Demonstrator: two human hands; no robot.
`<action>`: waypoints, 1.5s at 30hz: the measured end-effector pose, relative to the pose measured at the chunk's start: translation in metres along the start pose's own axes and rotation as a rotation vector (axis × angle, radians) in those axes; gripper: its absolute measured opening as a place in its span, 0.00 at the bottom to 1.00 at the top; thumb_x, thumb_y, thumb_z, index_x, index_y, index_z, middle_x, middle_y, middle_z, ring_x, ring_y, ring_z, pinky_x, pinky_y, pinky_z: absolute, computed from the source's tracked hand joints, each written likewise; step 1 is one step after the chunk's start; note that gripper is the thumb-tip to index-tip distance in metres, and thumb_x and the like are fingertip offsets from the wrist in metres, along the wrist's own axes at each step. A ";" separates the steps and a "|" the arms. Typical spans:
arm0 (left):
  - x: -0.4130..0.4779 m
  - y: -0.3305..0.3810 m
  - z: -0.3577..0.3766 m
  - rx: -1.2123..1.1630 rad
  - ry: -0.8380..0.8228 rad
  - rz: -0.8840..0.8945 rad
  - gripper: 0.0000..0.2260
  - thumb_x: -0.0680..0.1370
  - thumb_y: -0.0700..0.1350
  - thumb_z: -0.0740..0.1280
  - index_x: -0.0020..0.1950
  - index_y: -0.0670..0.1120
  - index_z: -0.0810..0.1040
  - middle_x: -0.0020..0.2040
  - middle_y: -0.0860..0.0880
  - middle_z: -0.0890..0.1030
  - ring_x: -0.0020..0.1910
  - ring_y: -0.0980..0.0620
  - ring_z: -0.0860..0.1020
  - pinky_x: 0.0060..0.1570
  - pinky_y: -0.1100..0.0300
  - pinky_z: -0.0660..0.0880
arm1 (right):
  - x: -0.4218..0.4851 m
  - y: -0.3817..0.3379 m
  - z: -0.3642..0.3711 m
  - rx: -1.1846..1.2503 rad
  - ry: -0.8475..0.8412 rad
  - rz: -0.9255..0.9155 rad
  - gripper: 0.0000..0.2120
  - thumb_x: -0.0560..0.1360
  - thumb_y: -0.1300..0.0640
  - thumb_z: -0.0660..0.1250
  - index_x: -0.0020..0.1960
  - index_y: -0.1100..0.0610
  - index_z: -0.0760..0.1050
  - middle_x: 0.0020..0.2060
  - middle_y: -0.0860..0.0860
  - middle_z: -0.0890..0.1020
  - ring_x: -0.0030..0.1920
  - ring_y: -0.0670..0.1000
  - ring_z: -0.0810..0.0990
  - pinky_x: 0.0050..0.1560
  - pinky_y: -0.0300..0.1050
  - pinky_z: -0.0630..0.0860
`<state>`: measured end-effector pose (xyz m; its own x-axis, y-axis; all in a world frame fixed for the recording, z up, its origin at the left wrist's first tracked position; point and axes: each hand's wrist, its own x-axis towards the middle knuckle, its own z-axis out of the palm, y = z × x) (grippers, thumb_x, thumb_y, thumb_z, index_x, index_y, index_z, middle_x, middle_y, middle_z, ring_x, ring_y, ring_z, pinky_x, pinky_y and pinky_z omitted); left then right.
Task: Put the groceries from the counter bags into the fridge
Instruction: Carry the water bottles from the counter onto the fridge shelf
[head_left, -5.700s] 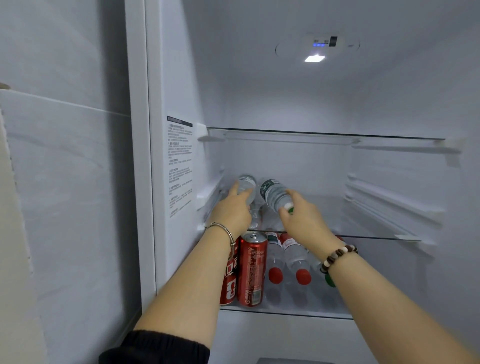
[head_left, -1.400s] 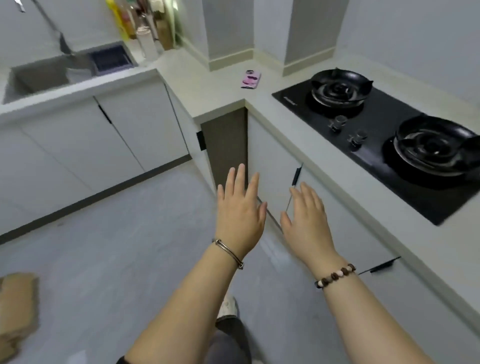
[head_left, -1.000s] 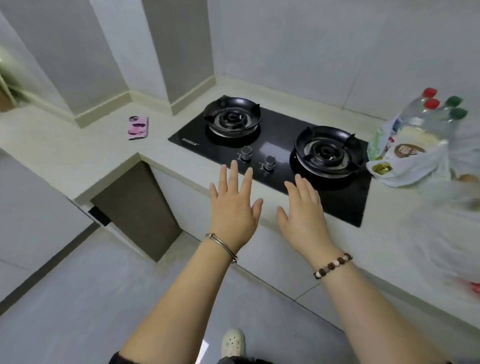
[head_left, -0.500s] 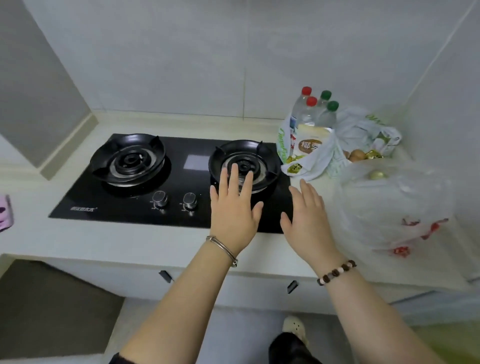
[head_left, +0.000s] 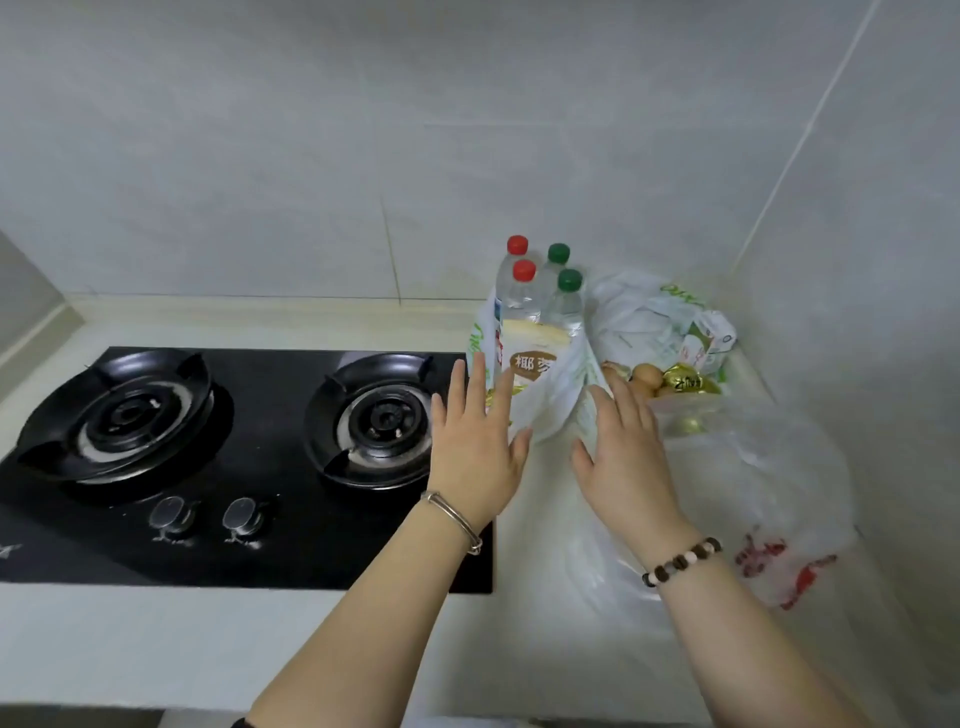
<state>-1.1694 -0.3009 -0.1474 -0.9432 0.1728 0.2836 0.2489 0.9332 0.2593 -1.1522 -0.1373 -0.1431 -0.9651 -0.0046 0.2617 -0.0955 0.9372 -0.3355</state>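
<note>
1. Left hand (head_left: 475, 452) and right hand (head_left: 626, 462) hover flat, fingers straight, holding nothing.
2. The white bag (head_left: 553, 400) of bottles (head_left: 522, 304) stands on the counter (head_left: 156, 649) just beyond their fingertips, beside the stove (head_left: 291, 545).

A glossy black glass gas hob (head_left: 291, 525) reflects its round silvery metal knobs (head_left: 241, 514). Right of the hob, thin crinkled translucent white plastic bags (head_left: 639, 317) hold clear smooth plastic water bottles (head_left: 519, 304) and a shiny gold foil packet (head_left: 685, 382) on a matt pale counter (head_left: 156, 649).
</note>
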 end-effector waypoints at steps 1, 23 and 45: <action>0.010 0.006 0.007 -0.009 -0.002 -0.001 0.28 0.76 0.54 0.61 0.74 0.46 0.62 0.75 0.39 0.58 0.74 0.37 0.56 0.66 0.36 0.60 | 0.009 0.011 0.000 -0.001 -0.003 -0.001 0.29 0.72 0.58 0.67 0.71 0.61 0.62 0.73 0.59 0.60 0.74 0.58 0.56 0.73 0.54 0.56; 0.182 0.000 0.035 -0.741 -0.146 -0.477 0.33 0.77 0.43 0.67 0.76 0.43 0.53 0.74 0.43 0.61 0.72 0.45 0.63 0.66 0.55 0.63 | 0.199 0.058 -0.006 0.667 -0.325 0.017 0.31 0.75 0.60 0.67 0.73 0.57 0.57 0.62 0.46 0.67 0.61 0.41 0.64 0.54 0.25 0.60; 0.248 -0.032 0.054 -0.333 -0.265 -0.240 0.24 0.66 0.47 0.77 0.60 0.46 0.76 0.56 0.47 0.79 0.53 0.48 0.76 0.50 0.61 0.69 | 0.251 0.070 0.053 0.452 -0.443 0.020 0.25 0.62 0.52 0.78 0.55 0.49 0.73 0.48 0.44 0.81 0.49 0.48 0.79 0.51 0.47 0.77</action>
<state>-1.4232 -0.2706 -0.1354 -0.9954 0.0796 -0.0537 0.0335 0.8125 0.5820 -1.4144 -0.0917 -0.1490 -0.9680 -0.2229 -0.1154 -0.0761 0.6988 -0.7113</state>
